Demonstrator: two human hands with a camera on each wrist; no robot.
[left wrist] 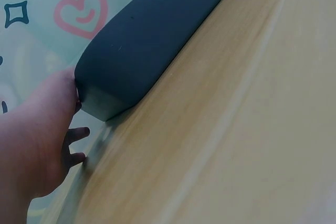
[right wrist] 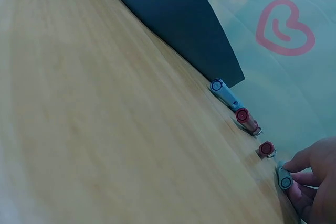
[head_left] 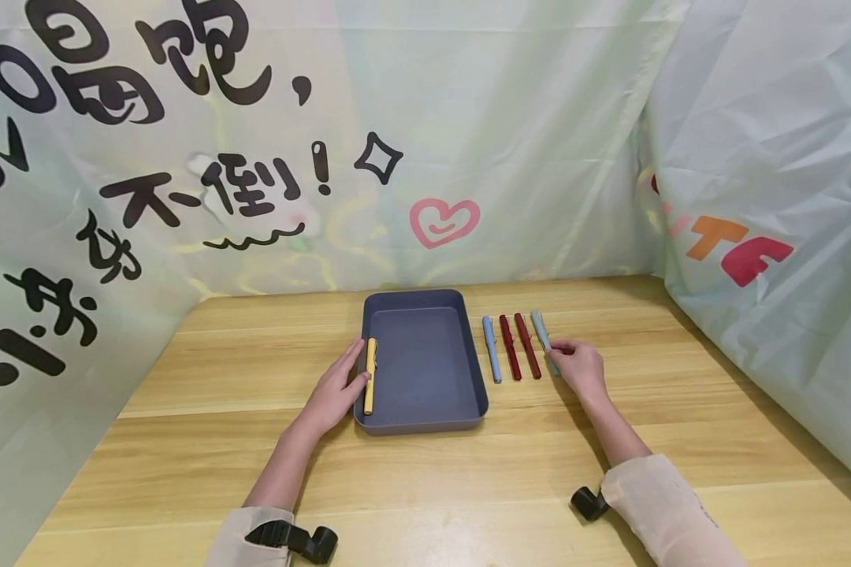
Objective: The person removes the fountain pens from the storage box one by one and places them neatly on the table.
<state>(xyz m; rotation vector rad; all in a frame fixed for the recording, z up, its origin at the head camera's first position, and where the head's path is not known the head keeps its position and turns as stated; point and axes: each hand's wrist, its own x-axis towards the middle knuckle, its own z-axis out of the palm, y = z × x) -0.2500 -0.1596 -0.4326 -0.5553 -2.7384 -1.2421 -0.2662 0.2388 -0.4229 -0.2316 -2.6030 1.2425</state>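
A grey-blue rectangular tray [head_left: 425,370] sits on the table, with a yellow pen [head_left: 371,378] lying along its left inner side. My left hand [head_left: 332,394] holds the tray's left rim, its thumb over the edge by the yellow pen and its fingers along the outside. Right of the tray lie a blue pen [head_left: 492,350], two dark red pens [head_left: 510,348] and a pale teal pen [head_left: 541,329] in a row. My right hand [head_left: 577,367] pinches the teal pen between thumb and fingers; in the right wrist view the pen's end [right wrist: 285,181] shows at the fingertips.
The wooden table [head_left: 425,504] backs onto a printed curtain [head_left: 539,142] with black lettering and a pink heart. More curtain [head_left: 773,157] hangs along the right side. Black wrist cameras [head_left: 589,504] are strapped over both sleeves.
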